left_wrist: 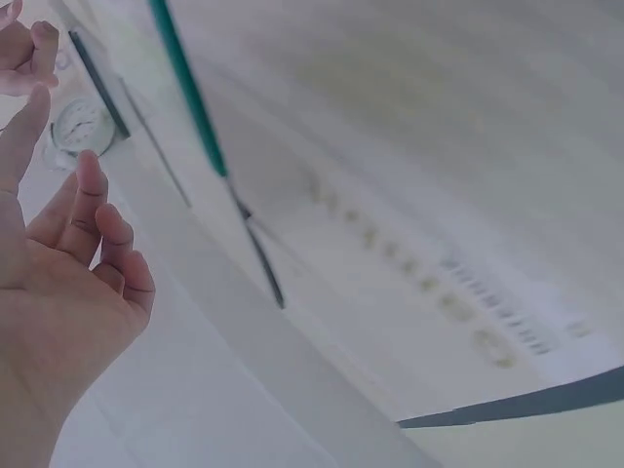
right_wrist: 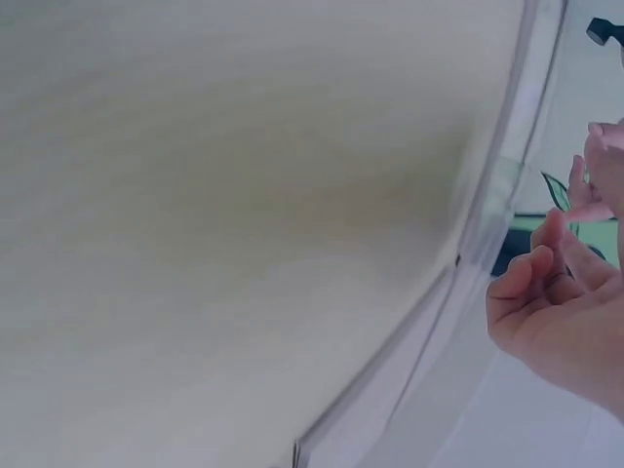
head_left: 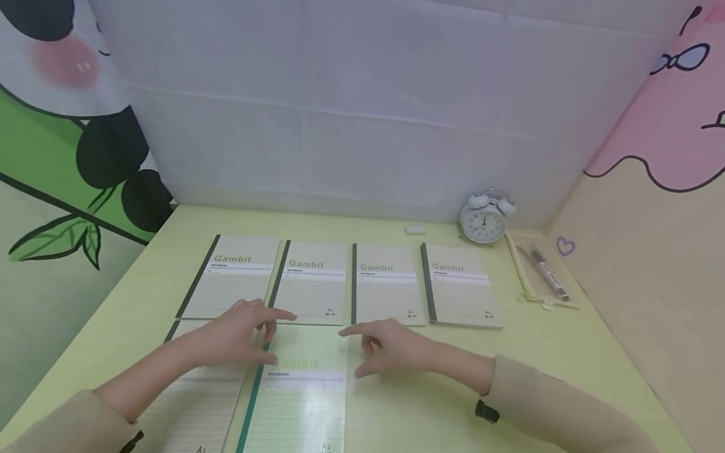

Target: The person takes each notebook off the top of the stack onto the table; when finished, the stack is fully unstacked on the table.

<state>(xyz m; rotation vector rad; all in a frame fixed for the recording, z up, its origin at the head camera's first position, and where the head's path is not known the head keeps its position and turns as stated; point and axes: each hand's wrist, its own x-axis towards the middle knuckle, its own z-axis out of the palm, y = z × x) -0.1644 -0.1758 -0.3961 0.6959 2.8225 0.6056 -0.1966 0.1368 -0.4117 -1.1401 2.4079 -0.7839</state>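
A green-covered notebook [head_left: 303, 412] with a teal spine lies in the front row, its top edge close below the back row. My left hand [head_left: 240, 336] hovers over its upper left corner, index finger pointing right, thumb apart, holding nothing. By its upper right edge is my right hand [head_left: 393, 346], index finger stretched left and the other fingers loosely bent, also holding nothing. Under my left forearm lies a partly hidden grey notebook [head_left: 195, 402] with a dark spine. The left wrist view shows the left hand [left_wrist: 73, 273] with loose fingers; the right hand [right_wrist: 565, 302] appears likewise in its own view.
Several dark-spined notebooks form the back row, from the leftmost notebook [head_left: 235, 286] to a thicker stack [head_left: 461, 292] at right. Behind them are a white eraser [head_left: 415, 231] and an alarm clock [head_left: 484, 220]. A zip pouch [head_left: 532, 270] with a marker lies far right. Walls border the table.
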